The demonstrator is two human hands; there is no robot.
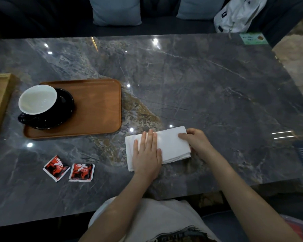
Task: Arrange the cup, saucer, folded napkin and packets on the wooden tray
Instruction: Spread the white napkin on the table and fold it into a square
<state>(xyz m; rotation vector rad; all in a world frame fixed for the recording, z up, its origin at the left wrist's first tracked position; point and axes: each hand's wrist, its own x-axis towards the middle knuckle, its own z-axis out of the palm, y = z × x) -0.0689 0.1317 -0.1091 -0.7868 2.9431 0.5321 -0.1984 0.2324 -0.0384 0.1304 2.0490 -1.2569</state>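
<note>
Two hands worked on a white napkin (171, 145) lying on the dark marble worktop (199, 81), off the tray at about its four o'clock. The left hand (147, 154) lay flat with straight fingers pressing the napkin's left half, while the right hand (196, 140) pinched the folded right edge between thumb and curled fingers. The wooden tray (94, 109) sat at ten o'clock from the napkin, carrying a black saucer (66, 105) on its left part with the cup (38, 99), white inside, resting on it. Two red and black packets (56, 168) (81, 172) lay side by side on the worktop at six o'clock from the tray, near each other and well apart from the napkin.
</note>
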